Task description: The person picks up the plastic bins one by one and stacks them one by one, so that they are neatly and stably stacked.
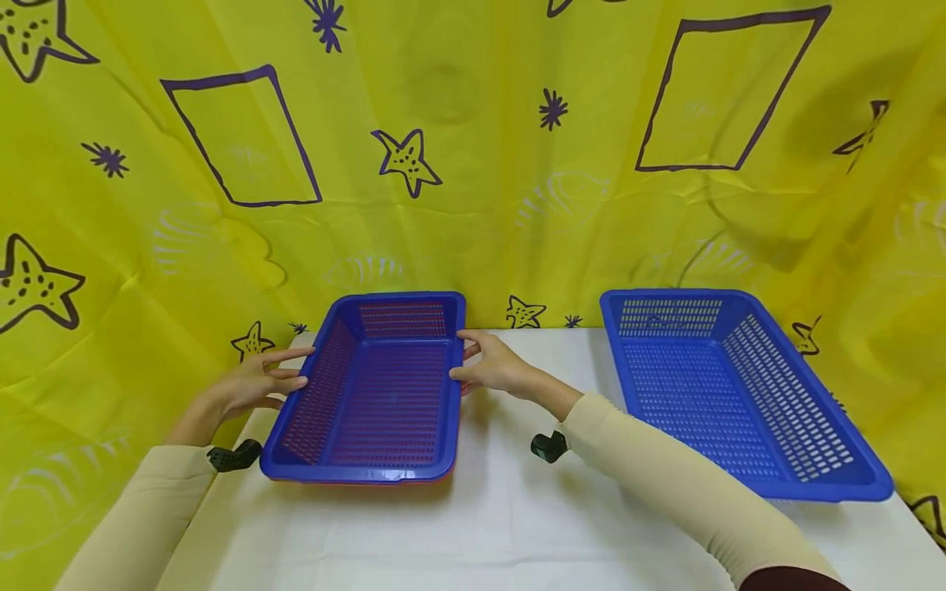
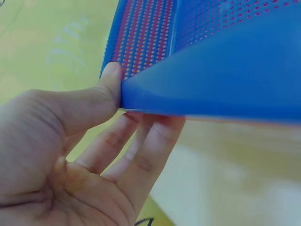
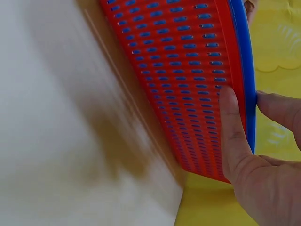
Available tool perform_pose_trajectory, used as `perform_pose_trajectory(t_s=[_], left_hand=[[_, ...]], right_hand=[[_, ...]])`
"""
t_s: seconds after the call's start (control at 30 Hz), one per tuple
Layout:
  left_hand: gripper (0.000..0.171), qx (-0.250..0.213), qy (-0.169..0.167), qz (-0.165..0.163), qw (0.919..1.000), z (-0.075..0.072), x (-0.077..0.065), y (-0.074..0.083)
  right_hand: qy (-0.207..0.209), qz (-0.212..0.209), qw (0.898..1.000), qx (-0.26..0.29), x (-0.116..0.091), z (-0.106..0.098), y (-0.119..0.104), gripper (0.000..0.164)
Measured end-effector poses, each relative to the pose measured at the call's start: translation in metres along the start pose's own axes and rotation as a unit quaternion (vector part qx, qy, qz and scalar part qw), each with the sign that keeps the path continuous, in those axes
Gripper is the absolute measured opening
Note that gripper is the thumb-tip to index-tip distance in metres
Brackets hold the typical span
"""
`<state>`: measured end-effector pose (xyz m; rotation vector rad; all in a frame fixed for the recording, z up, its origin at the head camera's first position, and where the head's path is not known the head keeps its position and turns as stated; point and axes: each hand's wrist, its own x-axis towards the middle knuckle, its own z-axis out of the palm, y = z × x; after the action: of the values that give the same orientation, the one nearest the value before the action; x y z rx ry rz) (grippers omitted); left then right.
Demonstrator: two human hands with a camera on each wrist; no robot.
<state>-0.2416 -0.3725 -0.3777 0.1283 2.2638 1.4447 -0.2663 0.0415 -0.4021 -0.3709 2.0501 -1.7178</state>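
On the left of the head view, a blue plastic basket with slotted walls sits nested inside a red basket. My left hand grips the left rim, its thumb on the blue rim and its other fingers underneath. On the opposite side, my right hand pinches the rim, with one finger against the red slotted wall. Most of the red basket is hidden under the blue one in the head view. Whether the pair touches the table cannot be told.
A second blue basket stands at the right on the white-covered table, near my right forearm. Behind the table hangs a yellow curtain with stars and frames drawn on it. Dark devices are worn at both wrists.
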Motion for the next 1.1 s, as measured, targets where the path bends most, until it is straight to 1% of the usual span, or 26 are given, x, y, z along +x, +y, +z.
perform_pose_trajectory(t_s=[0.17,0.37,0.43,0.5,0.6,0.93,1.1], left_hand=[[0.074,-0.01,0.006,-0.003,0.9999,0.015,0.008,0.004],[0.071,-0.039,0.004,0.013,0.9991,0.035,0.015,0.01],[0.07,-0.045,0.008,0.014,0.9988,0.043,0.018,0.012],[0.069,-0.042,0.013,0.014,0.9989,0.051,0.02,0.015],[0.067,-0.045,0.026,0.01,0.9986,0.064,0.024,0.019],[0.065,-0.081,0.042,0.011,0.9958,0.1,0.036,0.031],[0.064,-0.09,0.047,0.015,0.9947,0.116,0.044,0.036]], right_hand=[[0.002,0.009,1.0,-0.02,-0.011,-0.016,0.004,0.081],[0.002,0.017,0.999,-0.03,-0.027,-0.036,0.003,0.081],[-0.001,0.02,0.999,-0.036,-0.032,-0.044,0.004,0.081],[-0.002,0.023,0.999,-0.042,-0.036,-0.051,0.006,0.081],[0.001,0.029,0.998,-0.048,-0.043,-0.061,0.008,0.081],[0.001,0.038,0.997,-0.068,-0.062,-0.092,0.011,0.081],[-0.002,0.042,0.996,-0.08,-0.072,-0.109,0.013,0.081]])
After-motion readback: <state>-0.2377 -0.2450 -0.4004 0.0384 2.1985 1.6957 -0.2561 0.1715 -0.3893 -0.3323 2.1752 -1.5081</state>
